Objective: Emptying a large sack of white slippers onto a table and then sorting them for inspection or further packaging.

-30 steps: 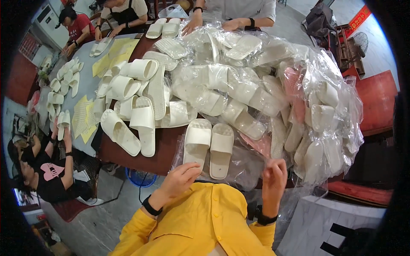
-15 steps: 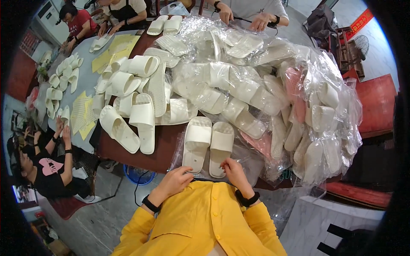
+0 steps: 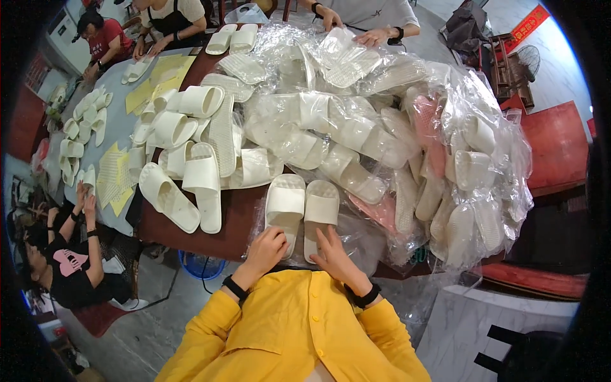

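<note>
Two white slippers lie side by side in front of me, toes pointing away. At the left slipper's (image 3: 284,197) edge, my left hand (image 3: 265,248) rests with its fingers slightly bent over the sole. My right hand (image 3: 335,256) touches the sole of the right slipper (image 3: 321,204), its fingers stretched out and apart. Both slippers are flat on clear plastic wrapping (image 3: 356,239), and neither is lifted. The heel ends are partly covered by my fingers.
Bagged slippers (image 3: 366,137) pile up ahead and to the right. Loose white slippers (image 3: 202,178) heap on the brown table (image 3: 235,213) to the left. Several people work around the tables; one person's hands (image 3: 375,36) are at the far side. A blue basin (image 3: 202,264) sits below.
Both hands have moved forward from the near table edge onto the slippers. The two slippers now lie closer together and more parallel. The whole view has shifted slightly.
</note>
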The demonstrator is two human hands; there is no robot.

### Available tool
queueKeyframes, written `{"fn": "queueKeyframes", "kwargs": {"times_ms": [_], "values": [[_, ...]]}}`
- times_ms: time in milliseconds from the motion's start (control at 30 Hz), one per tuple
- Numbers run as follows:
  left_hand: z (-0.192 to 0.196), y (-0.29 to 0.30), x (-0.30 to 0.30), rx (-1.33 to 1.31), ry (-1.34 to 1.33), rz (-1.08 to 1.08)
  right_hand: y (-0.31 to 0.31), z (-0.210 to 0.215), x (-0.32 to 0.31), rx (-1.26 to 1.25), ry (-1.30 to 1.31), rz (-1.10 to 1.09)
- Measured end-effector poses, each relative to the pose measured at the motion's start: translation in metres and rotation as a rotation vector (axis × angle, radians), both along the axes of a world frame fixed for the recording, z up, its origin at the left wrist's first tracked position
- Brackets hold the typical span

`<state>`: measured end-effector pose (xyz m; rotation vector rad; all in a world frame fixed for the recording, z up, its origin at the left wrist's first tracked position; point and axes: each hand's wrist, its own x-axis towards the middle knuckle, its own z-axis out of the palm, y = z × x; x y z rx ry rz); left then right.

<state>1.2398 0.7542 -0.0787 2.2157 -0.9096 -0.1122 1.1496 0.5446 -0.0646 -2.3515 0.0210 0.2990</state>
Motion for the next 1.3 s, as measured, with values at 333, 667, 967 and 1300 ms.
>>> {"fn": "queueKeyframes", "kwargs": {"times_ms": [333,667,967,1300], "values": [[-0.006,-0.017,0.008,-0.030,0.002,0.057,-0.042,0.026,0.039,0.233,-0.097,-0.297],[-0.009,-0.018,0.007,-0.053,-0.021,0.098,-0.039,-0.045,0.122,-0.180,-0.331,-0.300],[-0.016,-0.015,0.005,0.080,0.028,0.131,-0.031,-0.018,0.113,0.002,-0.406,-0.416],[-0.029,-0.024,0.020,0.192,-0.020,0.057,0.009,-0.003,0.152,0.064,-0.333,-0.093]]}}
